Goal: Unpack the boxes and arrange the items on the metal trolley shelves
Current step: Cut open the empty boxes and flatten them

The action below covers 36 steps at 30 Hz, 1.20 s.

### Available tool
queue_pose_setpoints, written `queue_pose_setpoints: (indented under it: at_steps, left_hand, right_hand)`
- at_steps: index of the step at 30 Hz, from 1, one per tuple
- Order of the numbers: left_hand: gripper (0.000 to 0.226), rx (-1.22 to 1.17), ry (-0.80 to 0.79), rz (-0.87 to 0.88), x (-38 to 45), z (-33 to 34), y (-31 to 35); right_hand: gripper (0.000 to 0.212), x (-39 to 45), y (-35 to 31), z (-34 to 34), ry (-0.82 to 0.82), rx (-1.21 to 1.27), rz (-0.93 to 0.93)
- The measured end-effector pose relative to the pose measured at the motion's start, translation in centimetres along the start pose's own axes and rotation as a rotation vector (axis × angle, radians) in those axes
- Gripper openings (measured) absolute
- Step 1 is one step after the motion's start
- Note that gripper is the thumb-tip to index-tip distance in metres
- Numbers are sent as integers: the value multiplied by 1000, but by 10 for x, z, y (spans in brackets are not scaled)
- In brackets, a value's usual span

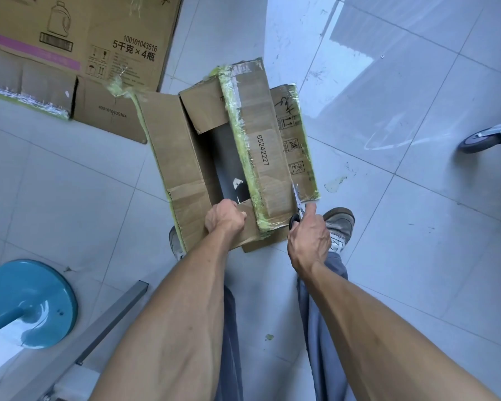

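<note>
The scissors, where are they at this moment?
In the head view, the scissors are right of centre, held in the right hand, with blades at the near right corner of the opened cardboard box, just ahead of the person's shoe.

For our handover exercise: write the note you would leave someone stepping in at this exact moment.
Left hand grips the near end flap of the brown cardboard box with green tape on the tiled floor.
Right hand holds black-handled scissors, blades at the box's taped right flap.
Done: long left flap open, dark contents showing.
Left: free the right flap, unpack, shelve items. Only a grey trolley wheel is visible, right.
</note>
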<state>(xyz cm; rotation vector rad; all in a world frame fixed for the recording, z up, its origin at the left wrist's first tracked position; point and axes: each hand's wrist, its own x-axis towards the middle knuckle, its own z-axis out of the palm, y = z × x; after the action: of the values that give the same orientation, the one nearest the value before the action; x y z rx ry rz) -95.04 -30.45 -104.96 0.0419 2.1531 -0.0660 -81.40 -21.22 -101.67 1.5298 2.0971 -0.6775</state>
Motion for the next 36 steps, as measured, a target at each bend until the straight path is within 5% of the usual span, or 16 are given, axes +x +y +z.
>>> queue_pose_setpoints:
  at_steps: [9, 12, 15, 22, 28, 36]
  left_hand:
    - [15, -302, 132, -182, 0, -1, 19]
    - [35, -631, 94, -155, -2, -11, 38]
    - [21, -952, 155, -96, -3, -32, 91]
    - [35, -571, 57, -108, 10, -66, 191]
    - [36, -439, 232, -113, 13, -63, 204]
    - [43, -77, 107, 87, 25, -74, 206]
  right_hand:
    - [28, 10, -9, -4, 115, 86, -48]
    - [44, 22, -6, -14, 129, 116, -72]
    - [46, 37, 0, -28, 142, 102, -118]
    - [23, 82, 18, -82, 199, 30, -126]
    - [25, 114, 23, -102, 226, 32, -62]
    - [22, 116, -17, -81, 164, 73, -59]
